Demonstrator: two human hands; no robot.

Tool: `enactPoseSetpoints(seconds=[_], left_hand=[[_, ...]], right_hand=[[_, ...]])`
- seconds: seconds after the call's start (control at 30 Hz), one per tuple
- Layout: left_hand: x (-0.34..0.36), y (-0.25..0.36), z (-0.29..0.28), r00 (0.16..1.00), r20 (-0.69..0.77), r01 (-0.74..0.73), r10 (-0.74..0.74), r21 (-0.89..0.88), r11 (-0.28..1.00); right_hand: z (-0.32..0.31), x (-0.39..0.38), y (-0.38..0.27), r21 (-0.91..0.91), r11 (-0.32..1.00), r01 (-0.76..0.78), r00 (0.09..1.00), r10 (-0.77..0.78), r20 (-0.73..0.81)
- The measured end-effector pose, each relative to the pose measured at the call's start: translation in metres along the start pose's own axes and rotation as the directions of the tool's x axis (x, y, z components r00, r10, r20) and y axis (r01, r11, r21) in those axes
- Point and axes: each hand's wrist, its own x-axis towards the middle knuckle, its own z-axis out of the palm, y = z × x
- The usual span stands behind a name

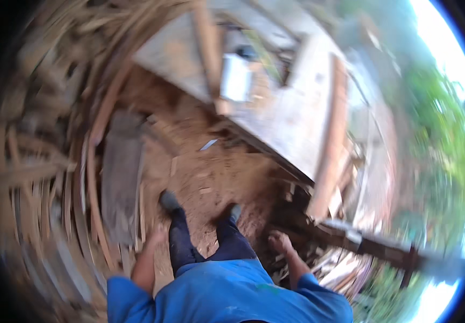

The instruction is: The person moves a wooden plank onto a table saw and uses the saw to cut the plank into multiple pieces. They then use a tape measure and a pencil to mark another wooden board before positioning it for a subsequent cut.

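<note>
My left hand (157,236) hangs beside my left leg, near a long grey board (119,177) on the ground; it is too smeared by motion to show its fingers. My right hand (280,241) is low beside my right leg, its fingers curled with nothing visible in them, left of a dark timber beam (369,245). Ahead stands a wooden worktop (275,118) bearing a loose plank (326,140), an upright-looking narrow board (205,54) and a pale rectangular object (235,78). The whole view is blurred.
Piles of scrap wood and slats (44,177) line the left side. More offcuts (345,269) lie at the lower right. My feet are on reddish dirt (200,167) strewn with chips. Green plants (448,124) show beyond the worktop on the right.
</note>
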Motion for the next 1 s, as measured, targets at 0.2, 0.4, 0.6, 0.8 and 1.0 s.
enactPoseSetpoints(seconds=[0.2,0.4,0.6,0.8,1.0], left_hand=[[-0.063,0.078,0.061,0.997,-0.037,-0.056,0.068,0.255,0.965],[-0.087,0.192,0.107,0.966,-0.157,-0.14,0.206,0.35,0.926],[-0.095,0.38,0.189,0.864,-0.006,-0.471,0.504,0.347,0.811],[-0.102,0.506,0.269,0.793,0.173,-0.608,0.584,0.291,0.739],[-0.101,0.524,0.307,0.861,0.282,-0.474,0.424,0.142,0.869]], right_hand=[[-0.064,0.014,0.145,0.208,0.944,-0.257,0.718,0.331,-0.612],[-0.099,0.036,0.284,0.378,0.813,-0.442,0.524,0.576,-0.628],[-0.095,0.052,0.321,0.689,0.679,-0.254,0.663,0.641,-0.387],[-0.085,0.025,0.308,0.774,0.571,-0.271,0.771,0.61,-0.18],[0.0,-0.079,0.291,0.813,0.516,-0.271,0.819,0.567,-0.087]])
